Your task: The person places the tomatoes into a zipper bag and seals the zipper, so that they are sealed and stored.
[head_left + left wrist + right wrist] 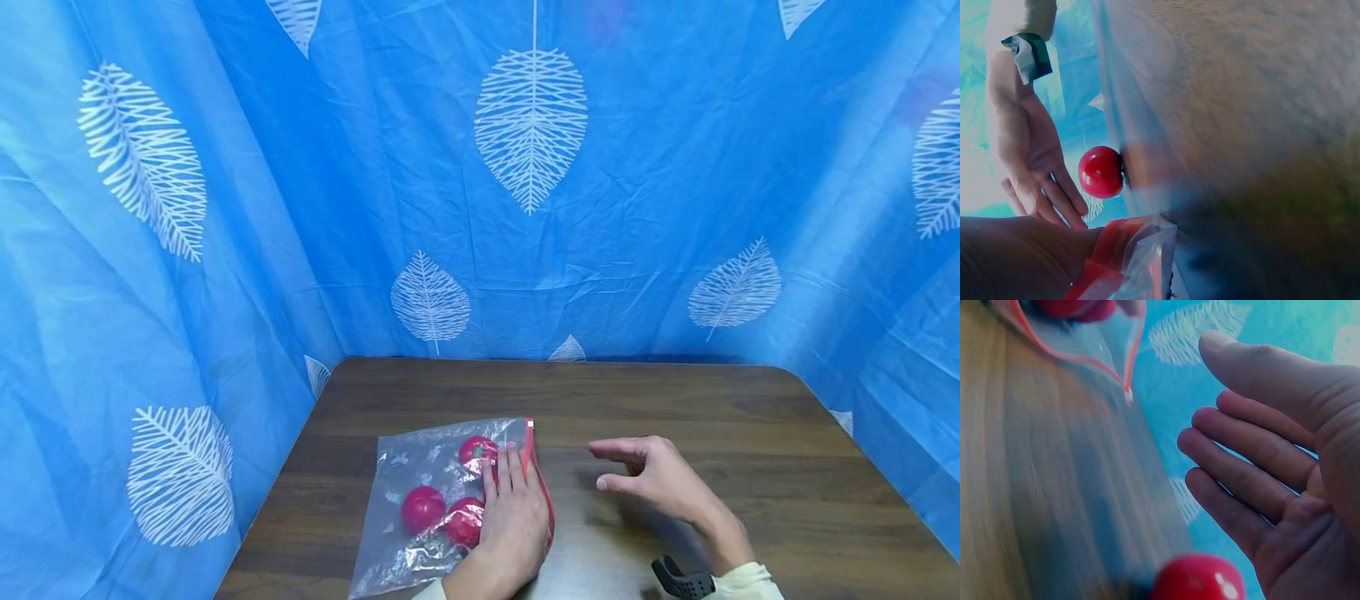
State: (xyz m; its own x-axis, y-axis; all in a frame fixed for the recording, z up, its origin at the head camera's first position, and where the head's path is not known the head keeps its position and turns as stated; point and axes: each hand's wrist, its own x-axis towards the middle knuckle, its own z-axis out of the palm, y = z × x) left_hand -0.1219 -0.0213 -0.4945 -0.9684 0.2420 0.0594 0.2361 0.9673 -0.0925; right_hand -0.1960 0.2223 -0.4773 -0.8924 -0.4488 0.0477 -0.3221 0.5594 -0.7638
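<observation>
A clear zip bag (401, 467) with a red zip edge lies on the table, holding three red tomatoes (423, 509). My left hand (513, 508) rests on the bag with fingers extended, across its right side by the zip edge, partly covering two tomatoes. To the right of the bag, my right hand (667, 479) holds nothing, its thumb and fingers apart. The right wrist view shows its palm and loosely extended fingers (1241, 469). Another red tomato (1197, 579) sits near this hand at the bottom of that view; the head view does not show it.
The brown wooden table (570, 392) has a rounded far edge. Blue curtains (615, 208) with white leaf prints hang behind it and on both sides. A dark band (682, 579) is on my right wrist.
</observation>
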